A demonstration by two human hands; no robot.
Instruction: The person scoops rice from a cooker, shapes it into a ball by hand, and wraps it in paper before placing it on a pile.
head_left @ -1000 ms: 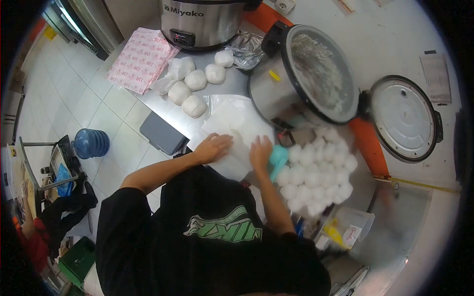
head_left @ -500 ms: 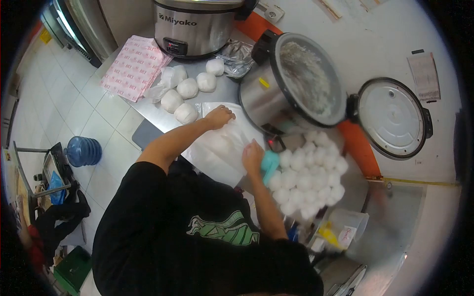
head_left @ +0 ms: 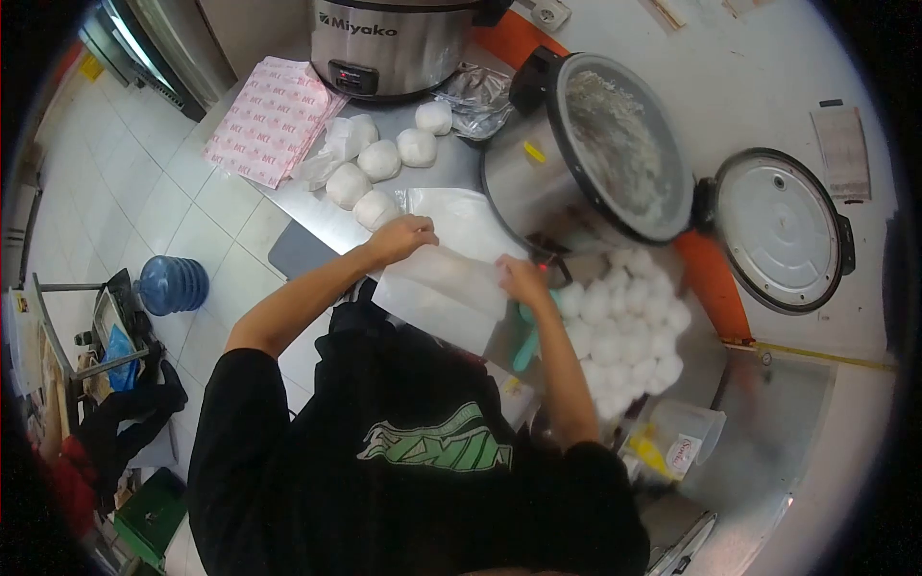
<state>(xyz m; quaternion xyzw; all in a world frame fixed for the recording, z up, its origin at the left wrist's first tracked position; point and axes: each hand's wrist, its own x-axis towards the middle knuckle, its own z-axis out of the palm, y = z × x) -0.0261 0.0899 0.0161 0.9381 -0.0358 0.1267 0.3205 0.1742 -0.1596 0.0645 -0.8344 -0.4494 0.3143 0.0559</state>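
Note:
My left hand (head_left: pixel 403 238) pinches the upper left edge of a thin white wrapping sheet (head_left: pixel 442 298). At the sheet's upper right edge, my right hand (head_left: pixel 521 278) grips it too, so it is stretched between both hands. A faint pale bulk shows through the fold; what it is I cannot make out. Underneath lies a stack of white sheets (head_left: pixel 451 206) on the metal counter. Several round white wrapped bundles (head_left: pixel 379 159) sit beyond my left hand. A teal-handled utensil (head_left: pixel 525 350) is beside my right wrist, partly hidden by the forearm.
An open rice cooker (head_left: pixel 538 182) with rice inside stands ahead right, its lid (head_left: pixel 783 230) swung back. Another cooker (head_left: pixel 384 48), pink-printed papers (head_left: pixel 274 120) and crumpled foil (head_left: pixel 480 101) are at the back. White egg-like rounds (head_left: pixel 624 326) cluster right. Someone's dark-clad leg (head_left: pixel 125 413) shows left.
Both hands have drawn the sheet's far edge toward me, covering the white lump that showed on it before. My right hand has moved slightly up and right. The view has shifted a little.

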